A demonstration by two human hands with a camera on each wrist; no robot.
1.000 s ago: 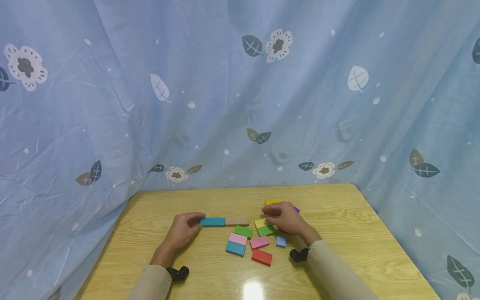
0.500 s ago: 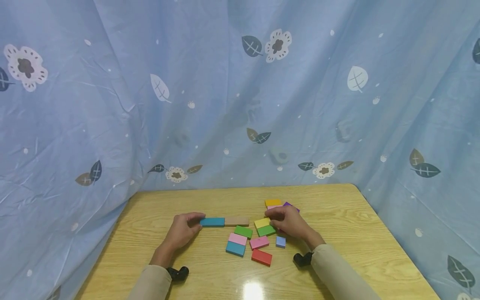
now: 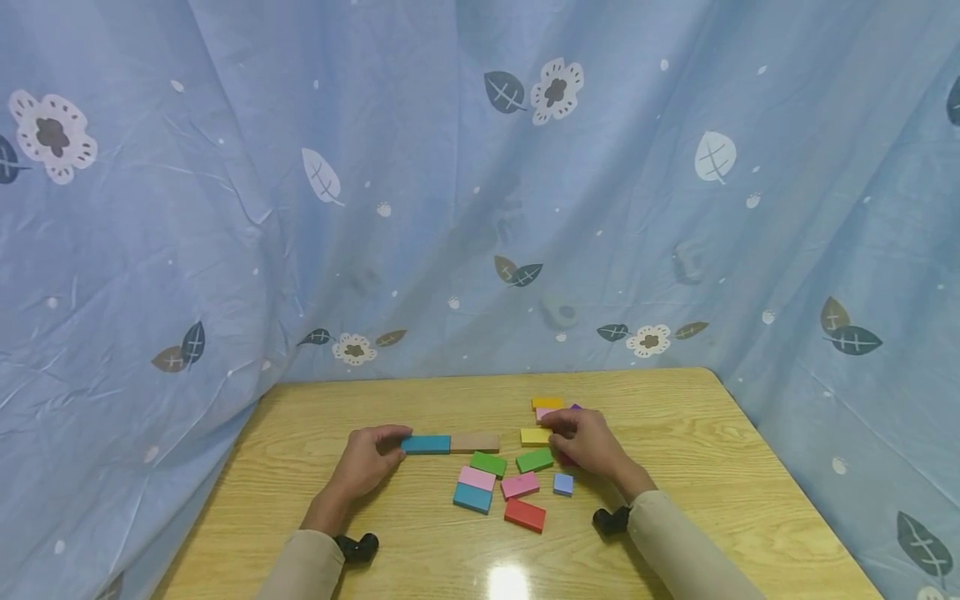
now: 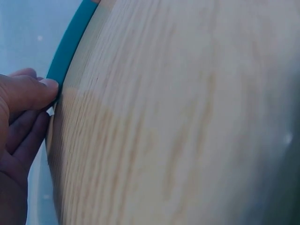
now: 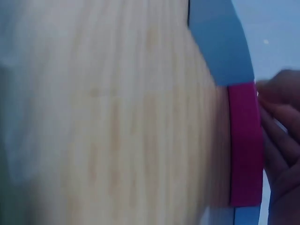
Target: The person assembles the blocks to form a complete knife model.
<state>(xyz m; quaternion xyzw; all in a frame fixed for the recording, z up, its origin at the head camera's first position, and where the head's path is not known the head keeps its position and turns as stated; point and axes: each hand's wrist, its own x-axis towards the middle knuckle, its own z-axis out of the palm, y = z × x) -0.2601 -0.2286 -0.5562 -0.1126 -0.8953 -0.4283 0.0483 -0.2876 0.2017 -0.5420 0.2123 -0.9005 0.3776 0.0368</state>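
My left hand (image 3: 364, 460) pinches the left end of a blue block (image 3: 426, 445) lying flat on the table; in the left wrist view, the thumb lies against this blue block (image 4: 70, 44). A tan block (image 3: 475, 443) joins its right end, making one straight row. To the right, past a small gap, is a yellow block (image 3: 535, 437), its right end pinched by my right hand (image 3: 588, 442). Just in front of it lies a green block (image 3: 534, 460), slightly tilted. In the right wrist view a magenta block (image 5: 246, 145) hides part of the right fingers.
Several blocks lie nearer me: another green one (image 3: 488, 464), a pale pink one (image 3: 477, 477) against a blue one (image 3: 472, 498), a pink one (image 3: 520, 486), a red one (image 3: 525, 515) and a small blue one (image 3: 563, 484). An orange block (image 3: 547, 403) lies behind. A curtain (image 3: 450, 208) hangs beyond the table.
The yellow block has come away from the green block and turned level with the row, moving slightly right. My right hand has shifted right. My left hand has stayed in place.
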